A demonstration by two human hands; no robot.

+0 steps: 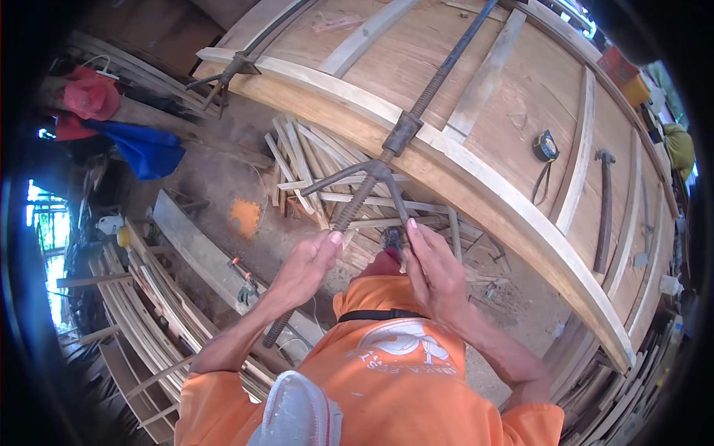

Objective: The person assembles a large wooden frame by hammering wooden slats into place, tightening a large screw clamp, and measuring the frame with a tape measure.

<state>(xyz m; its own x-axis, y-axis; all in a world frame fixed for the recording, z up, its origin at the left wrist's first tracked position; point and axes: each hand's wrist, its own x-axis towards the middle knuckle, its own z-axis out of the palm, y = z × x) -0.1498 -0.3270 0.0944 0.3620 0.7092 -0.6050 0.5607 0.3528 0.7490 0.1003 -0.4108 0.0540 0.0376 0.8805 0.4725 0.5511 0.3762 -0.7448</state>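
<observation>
Well ahead and to the left of the left fingers, a second clamp (239, 67) sits against the wooden frame, touched by neither hand. The left hand (309, 260) comes next, its fingers curled around the threaded rod (359, 202); how they meet its underside is hidden. The rod's long axis slants from behind the left wrist, through that hand, to ahead and right of its fingers, and on over the frame.

The two-armed handle (380, 172) has its hub on the rod, ahead of both hands and sideways between their fingertips. Its left arm points out ahead of the left fingers and slightly to their left, apart from them. Its right arm slopes back to the right hand (437, 275), whose thumb and fingers are closed on the end. So the right hand is the one touching the handle, while the left has the rod behind the hub.

The collar (403, 134) is just beyond the hub, ahead of the right fingers, at the frame's front rail (480, 182). Farther right of the right fingers, well apart, a tape measure (545, 146) and then a hammer (605, 208) lie on the panel.
</observation>
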